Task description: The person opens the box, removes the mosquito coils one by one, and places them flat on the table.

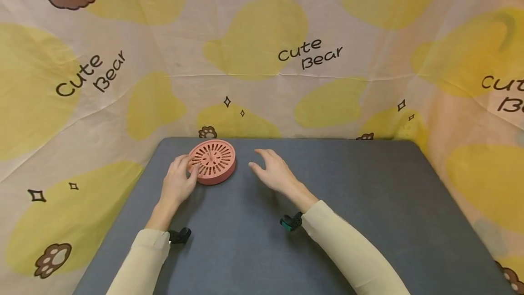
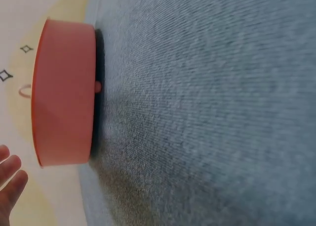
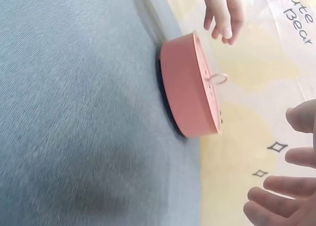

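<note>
A round pink mosquito coil holder [image 1: 217,177] sits toward the far left of the table, its lid cut with slots in a ring pattern. Side-on in the left wrist view, the holder [image 2: 64,95] shows a small wire loop on its lid and a small foot underneath. My left hand [image 1: 178,180] is at its left side, loosely bent fingers overlapping the lid's edge in the head view; the right wrist view shows that hand [image 3: 224,11] apart from the holder [image 3: 185,87]. To its right, my right hand [image 1: 275,172] hovers with fingers spread, holding nothing.
The blue-grey table [image 1: 368,213] carries the holder near its back edge. A patterned cloth [image 1: 254,44] with "Cute Bear" lettering hangs behind and along both sides. Dark bands [image 1: 180,236] sit on both wrists below pale sleeves.
</note>
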### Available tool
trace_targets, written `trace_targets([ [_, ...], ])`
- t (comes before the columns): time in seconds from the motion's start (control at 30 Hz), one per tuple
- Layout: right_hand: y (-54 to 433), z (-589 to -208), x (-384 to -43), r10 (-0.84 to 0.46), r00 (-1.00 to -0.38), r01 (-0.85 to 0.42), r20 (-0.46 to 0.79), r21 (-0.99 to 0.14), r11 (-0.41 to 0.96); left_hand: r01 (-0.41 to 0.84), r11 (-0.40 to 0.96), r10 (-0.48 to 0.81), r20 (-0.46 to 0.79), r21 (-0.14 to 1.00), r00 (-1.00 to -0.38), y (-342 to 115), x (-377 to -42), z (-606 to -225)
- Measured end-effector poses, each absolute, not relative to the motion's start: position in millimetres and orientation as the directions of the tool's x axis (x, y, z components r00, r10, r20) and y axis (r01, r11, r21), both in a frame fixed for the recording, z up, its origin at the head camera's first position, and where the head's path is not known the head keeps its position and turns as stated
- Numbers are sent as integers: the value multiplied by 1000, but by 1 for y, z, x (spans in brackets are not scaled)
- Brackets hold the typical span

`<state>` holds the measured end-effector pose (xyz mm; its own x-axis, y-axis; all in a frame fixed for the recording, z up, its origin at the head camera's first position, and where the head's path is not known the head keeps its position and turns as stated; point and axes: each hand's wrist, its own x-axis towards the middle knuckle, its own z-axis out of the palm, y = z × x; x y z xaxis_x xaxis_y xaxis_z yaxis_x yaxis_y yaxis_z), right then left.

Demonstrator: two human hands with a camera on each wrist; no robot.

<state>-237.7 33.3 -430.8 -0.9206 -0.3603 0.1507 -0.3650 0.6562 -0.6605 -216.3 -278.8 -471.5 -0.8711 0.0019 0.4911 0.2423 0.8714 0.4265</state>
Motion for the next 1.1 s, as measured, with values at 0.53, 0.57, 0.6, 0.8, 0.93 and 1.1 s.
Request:
trace_targets([
  [0.53, -13, -431, -259, -387, -918, -331, 87, -703, 629, 127, 821, -66, 314, 557, -947, -295, -236, -475],
  [0.57, -16, -433, -260, -386, -919, -326, 81, -704, 630, 118, 816, -63, 291, 566, -955, -296, -236, -476],
  [0.6, -19, -436, -262, -385, -920, -320, 74, -708, 630, 109, 811, -59, 265, 575, -962, -296, -237, -477],
  [0.8, -34, -448, -271, -371, -927, -272, 43, -759, 592, 47, 758, -52, 132, 650, -990, -298, -240, -479],
  [0.93, -34, -457, -277, -302, -953, -209, 26, -778, 592, 31, 706, -46, 90, 708, -995, -292, -248, -485],
  [1.1, -42, -466, -281, -312, -950, -188, 21, -836, 516, 10, 690, -72, 82, 723, -994, -294, -250, -490],
])
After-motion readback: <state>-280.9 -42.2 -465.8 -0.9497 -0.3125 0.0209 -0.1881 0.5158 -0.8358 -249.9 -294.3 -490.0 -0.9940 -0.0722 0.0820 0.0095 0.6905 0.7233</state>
